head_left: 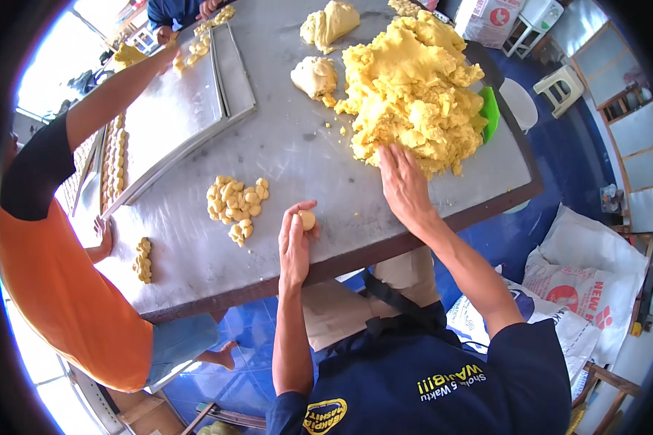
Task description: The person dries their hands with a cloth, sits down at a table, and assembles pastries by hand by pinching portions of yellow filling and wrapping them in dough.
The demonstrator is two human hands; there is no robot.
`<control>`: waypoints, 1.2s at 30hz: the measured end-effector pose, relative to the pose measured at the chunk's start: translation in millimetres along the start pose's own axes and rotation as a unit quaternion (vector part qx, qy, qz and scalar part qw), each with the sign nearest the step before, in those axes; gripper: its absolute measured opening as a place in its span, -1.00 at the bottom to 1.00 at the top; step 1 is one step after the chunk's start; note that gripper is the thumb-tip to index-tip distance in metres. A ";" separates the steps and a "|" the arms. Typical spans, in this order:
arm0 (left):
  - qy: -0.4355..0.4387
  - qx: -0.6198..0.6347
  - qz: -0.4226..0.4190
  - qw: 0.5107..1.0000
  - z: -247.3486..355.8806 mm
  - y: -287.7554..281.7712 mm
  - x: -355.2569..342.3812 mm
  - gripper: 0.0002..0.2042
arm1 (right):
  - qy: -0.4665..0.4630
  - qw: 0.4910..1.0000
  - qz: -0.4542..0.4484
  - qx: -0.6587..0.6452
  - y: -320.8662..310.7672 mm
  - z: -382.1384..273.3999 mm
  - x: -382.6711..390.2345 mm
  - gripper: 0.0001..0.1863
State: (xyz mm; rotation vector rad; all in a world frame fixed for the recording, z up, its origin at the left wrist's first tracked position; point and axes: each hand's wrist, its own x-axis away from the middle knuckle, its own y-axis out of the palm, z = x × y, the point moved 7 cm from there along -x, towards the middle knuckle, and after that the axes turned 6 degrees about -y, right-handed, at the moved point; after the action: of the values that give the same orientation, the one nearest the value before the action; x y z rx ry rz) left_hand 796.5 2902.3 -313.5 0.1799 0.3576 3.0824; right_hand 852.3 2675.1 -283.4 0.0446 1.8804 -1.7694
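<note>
My left hand [300,232] is closed around a small pale dough ball [306,220] near the table's front edge. My right hand [403,183] reaches, fingers extended, to the lower side of a large crumbly yellow mound [413,87]; its fingertips touch the mound. A green scraper-like piece [490,116] sticks out from the mound's right side. Left of the mound lie two kneaded lumps [326,25] [312,76]. A pile of small dough balls [232,203] sits left of my left hand, with another short cluster [142,259] farther left.
A co-worker in orange [72,283] leans over the steel table [297,152] at left, reaching past metal trays [174,101] with rows of pieces. Another person [170,14] works at the far end. Sacks [580,275] lie right of the table; a stool [557,90] stands behind.
</note>
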 end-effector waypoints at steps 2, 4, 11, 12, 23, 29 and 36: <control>0.005 -0.037 0.014 0.999 7.1 -1.7 2.4 -0.75 | 0.015 0.999 -0.033 -0.035 1.3 -1.3 6.9 -0.42; 0.013 -0.143 0.009 0.990 11.5 -7.5 8.9 -0.75 | 0.026 0.995 -0.067 -0.071 -0.8 -7.5 18.6 -0.41; 0.172 -0.475 0.006 0.863 32.2 8.2 27.2 -0.85 | 0.010 0.992 -0.001 -0.126 -19.4 -21.0 58.9 -0.42; 0.180 -0.536 0.010 0.825 34.7 13.1 27.0 -0.85 | 0.011 0.992 -0.002 -0.128 -19.9 -19.0 58.2 -0.42; 0.104 -0.540 0.100 0.829 65.6 -17.3 6.8 -0.84 | 0.029 0.986 -0.026 -0.165 -34.5 21.4 22.8 -0.41; 0.199 -0.681 0.151 0.688 59.3 -9.8 -40.6 -0.81 | 0.041 0.972 -0.022 -0.230 -35.3 5.8 18.1 -0.45; 0.195 -0.670 0.016 0.716 56.6 -14.0 20.0 -0.69 | -0.002 0.983 0.057 -0.174 -55.1 3.4 38.2 -0.58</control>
State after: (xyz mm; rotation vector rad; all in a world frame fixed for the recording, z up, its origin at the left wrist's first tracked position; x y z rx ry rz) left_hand 783.6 2929.7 -259.8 -0.5042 -1.8073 2.4882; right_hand 799.9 2651.7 -248.6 0.0198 2.1128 -1.3455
